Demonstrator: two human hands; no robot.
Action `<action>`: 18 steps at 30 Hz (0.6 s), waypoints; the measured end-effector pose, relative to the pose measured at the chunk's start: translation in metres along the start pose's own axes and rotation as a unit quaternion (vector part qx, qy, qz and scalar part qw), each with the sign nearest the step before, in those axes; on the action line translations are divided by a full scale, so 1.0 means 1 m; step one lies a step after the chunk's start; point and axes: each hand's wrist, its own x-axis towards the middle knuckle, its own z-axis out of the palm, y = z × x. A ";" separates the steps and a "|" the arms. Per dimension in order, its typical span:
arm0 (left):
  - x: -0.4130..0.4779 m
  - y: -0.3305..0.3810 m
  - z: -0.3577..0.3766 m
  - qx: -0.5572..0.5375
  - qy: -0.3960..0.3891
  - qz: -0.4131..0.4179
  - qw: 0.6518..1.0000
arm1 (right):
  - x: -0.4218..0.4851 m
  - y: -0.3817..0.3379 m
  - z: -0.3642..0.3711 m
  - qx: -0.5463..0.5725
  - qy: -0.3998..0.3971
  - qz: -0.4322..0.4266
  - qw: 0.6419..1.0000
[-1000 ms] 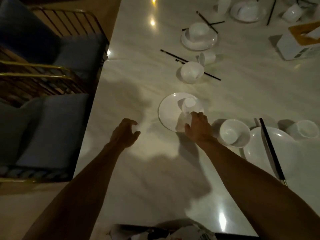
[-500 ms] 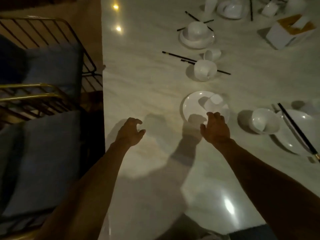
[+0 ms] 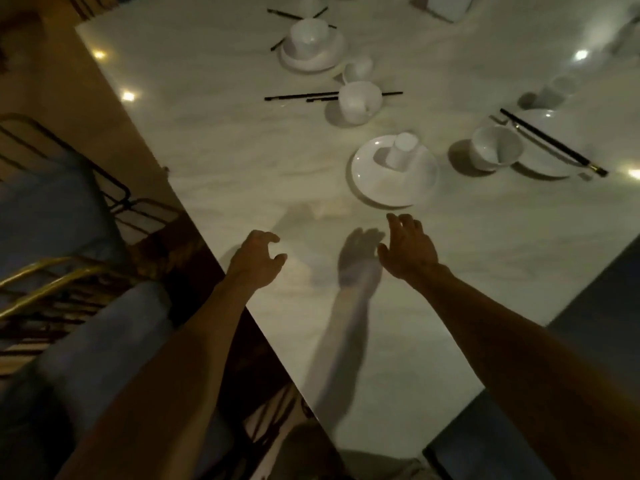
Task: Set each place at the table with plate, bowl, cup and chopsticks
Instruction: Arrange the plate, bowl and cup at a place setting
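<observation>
Hands first, from your head camera: your right hand [image 3: 408, 249] hovers just short of the nearest plate [image 3: 394, 188], fingers spread and gripping nothing, and your left hand [image 3: 256, 259] hangs loosely curled near the table [image 3: 214, 140] edge, also empty. That plate carries 1 cup [image 3: 403, 154] standing on it — likely parked there, not its final spot. Beyond it a bowl [image 3: 358, 100] sits across 2 chopsticks [image 3: 298, 96], pinning them. To the right another bowl [image 3: 495, 152] touches a second plate [image 3: 543, 164] bearing its own chopsticks [image 3: 550, 142] — so this place looks unfinished.
</observation>
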 end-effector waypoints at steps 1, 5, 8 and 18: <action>0.003 0.006 -0.002 0.008 -0.002 0.009 1.000 | -0.001 0.000 -0.003 -0.005 0.001 0.003 1.000; 0.022 0.028 -0.008 0.036 -0.011 0.050 0.998 | -0.001 0.001 -0.014 0.007 0.027 0.016 0.999; 0.038 0.043 -0.007 0.012 0.005 0.069 0.998 | 0.002 -0.001 -0.018 0.001 0.036 0.020 0.999; 0.129 0.066 0.004 0.010 -0.066 0.190 0.980 | 0.040 -0.030 0.000 0.022 0.056 0.118 0.991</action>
